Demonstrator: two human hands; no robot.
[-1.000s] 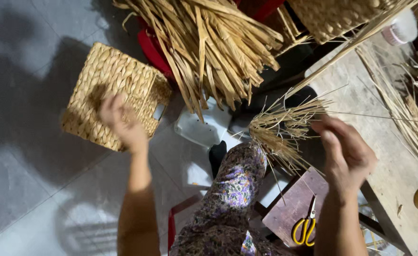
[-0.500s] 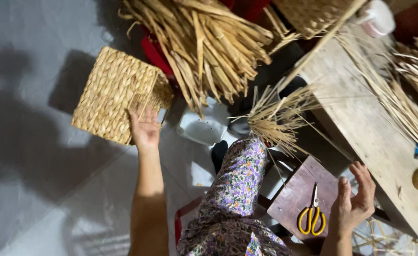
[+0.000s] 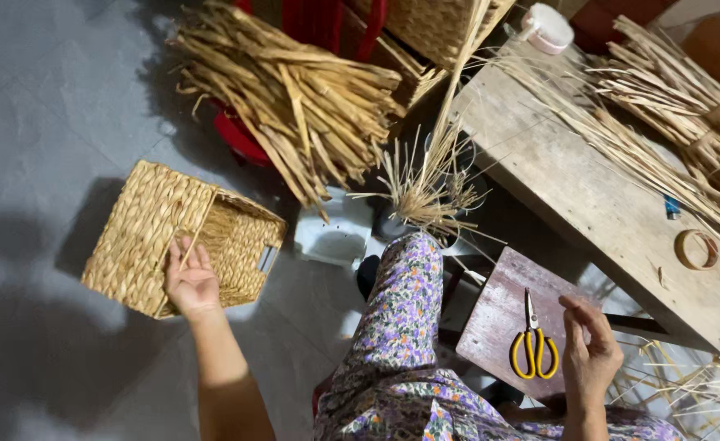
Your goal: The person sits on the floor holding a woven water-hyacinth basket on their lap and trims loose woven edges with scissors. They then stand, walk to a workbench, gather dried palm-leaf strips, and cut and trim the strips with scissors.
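Note:
My left hand grips the near rim of a square woven straw basket that lies tipped on the grey floor, its opening facing right. My right hand hovers with fingers apart just right of yellow-handled scissors, which lie on a small reddish stool. My knee in flowered cloth is between the two hands.
A big bundle of dry reeds lies over a red object at the top. A wooden bench at right carries long straw strands and a roll of tape. Another woven basket stands at the top. Loose straw sticks up by my knee.
My left hand has taken hold of the basket's rim and tipped the basket so its opening shows. My right hand has come down to beside the scissors.

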